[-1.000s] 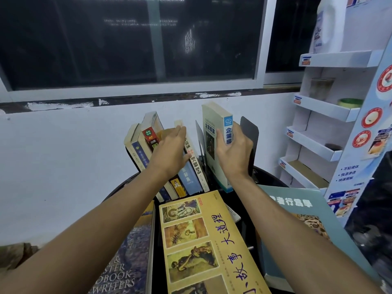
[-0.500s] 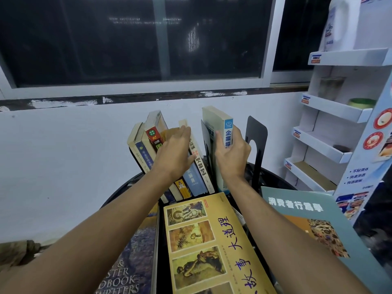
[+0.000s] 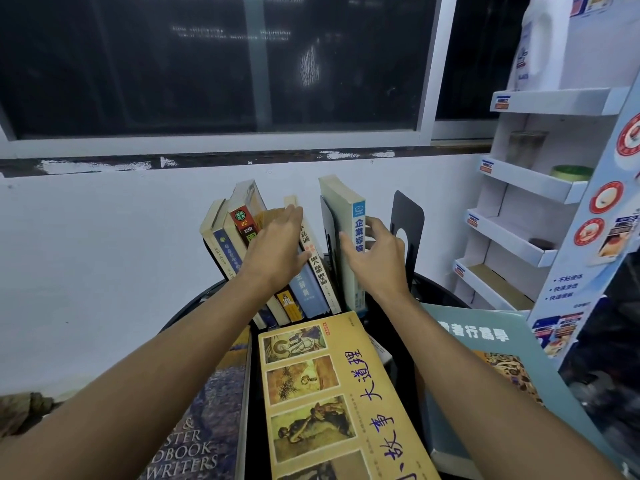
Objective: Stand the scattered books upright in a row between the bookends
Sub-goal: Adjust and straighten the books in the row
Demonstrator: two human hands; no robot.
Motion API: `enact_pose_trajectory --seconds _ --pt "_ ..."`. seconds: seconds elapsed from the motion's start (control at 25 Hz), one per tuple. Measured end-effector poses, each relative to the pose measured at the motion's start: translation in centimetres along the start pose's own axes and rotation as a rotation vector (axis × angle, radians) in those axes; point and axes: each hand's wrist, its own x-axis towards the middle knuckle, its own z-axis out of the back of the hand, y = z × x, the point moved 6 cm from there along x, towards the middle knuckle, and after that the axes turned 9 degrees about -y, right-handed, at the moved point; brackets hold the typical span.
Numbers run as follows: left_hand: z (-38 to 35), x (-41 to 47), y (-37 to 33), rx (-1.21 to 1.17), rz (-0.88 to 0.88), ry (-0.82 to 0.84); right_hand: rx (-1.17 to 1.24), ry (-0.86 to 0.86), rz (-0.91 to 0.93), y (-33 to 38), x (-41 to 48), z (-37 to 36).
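Several books lean left in a row at the back of a round black table. My left hand lies flat against their spines, fingers straight, holding nothing. Just to the right a white book with a blue spine stands upright against a thin black bookend. My right hand wraps that spine, thumb on the left and fingers on the right. A second black bookend stands free behind my right hand. Three books lie flat in front: a yellow one, a teal one and a dark one.
A white wall and a dark window sit close behind the table. A white cardboard display shelf stands at the right, with a white jug on top. The flat books overhang the table's front.
The white book has shifted left, away from the right bookend, toward the leaning row. My right fingers have spread wider around its spine. My left hand stays on the leaning books.
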Motion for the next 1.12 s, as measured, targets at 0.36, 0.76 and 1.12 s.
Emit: enact_pose_trajectory --seconds 0.36,0.76,1.12 --pt "0.0 0.0 0.1 0.006 -0.001 -0.003 -0.077 0.245 0.04 -1.1 -0.8 -0.1" --pt "0.0 0.1 0.3 -0.014 0.001 -0.019 -0.083 0.074 0.017 -2.0 -0.8 -0.4" --pt "0.0 0.1 0.3 -0.023 -0.012 -0.036 -0.087 0.181 0.057 -1.4 -1.0 -1.2"
